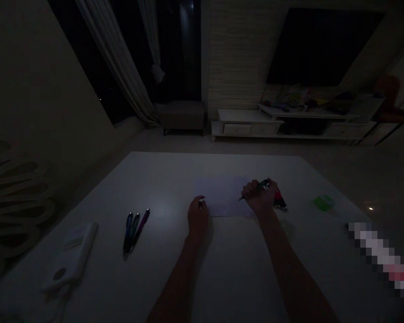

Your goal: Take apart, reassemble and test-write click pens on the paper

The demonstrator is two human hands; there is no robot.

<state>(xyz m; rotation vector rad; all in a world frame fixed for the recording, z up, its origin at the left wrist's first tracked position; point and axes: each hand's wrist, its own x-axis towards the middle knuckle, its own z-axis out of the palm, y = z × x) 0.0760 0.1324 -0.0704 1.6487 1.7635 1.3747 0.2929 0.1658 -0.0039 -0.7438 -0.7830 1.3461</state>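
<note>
A sheet of paper [224, 193] lies on the white table, its surface faintly marked. My right hand [261, 199] is closed around a dark green pen [264, 184], whose tip points down and left at the sheet. Whether the tip touches the paper, I cannot tell. At the sheet's left edge rests my left hand [198, 217], fingers loosely bent with a gap between thumb and forefinger, and nothing visible in it. Just right of my right hand, partly hidden by it, are some dark and red pens [280, 200].
Three pens [134, 231] lie together left of my left hand. A white box-shaped device [72, 253] with a cable is at the table's left side. A green object [323, 202] and a blurred-out long item [380, 253] lie to the right. The room is dim.
</note>
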